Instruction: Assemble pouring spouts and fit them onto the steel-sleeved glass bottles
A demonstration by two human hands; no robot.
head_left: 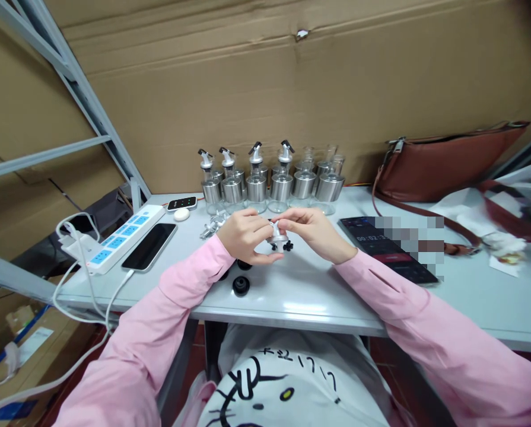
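My left hand (249,236) is closed around one side of a silver pourer spout (276,237), held just above the table. From the other side, my right hand (319,230) pinches the top of that spout with thumb and fingertips. Small black parts (288,245) show just beside and below it; I cannot tell whether they are attached or on the table. A black ring-shaped stopper (241,286) lies near the front edge, with more black stoppers partly hidden under my left hand. Several loose silver spout pieces (213,224) lie beyond my left wrist.
Glass bottles with steel sleeves (256,188) stand in rows at the back, several topped with spouts. At left are a power strip (125,238), a phone (150,247) and a white disc (181,214). At right are a dark tablet-like device (383,249) and a brown bag (447,169).
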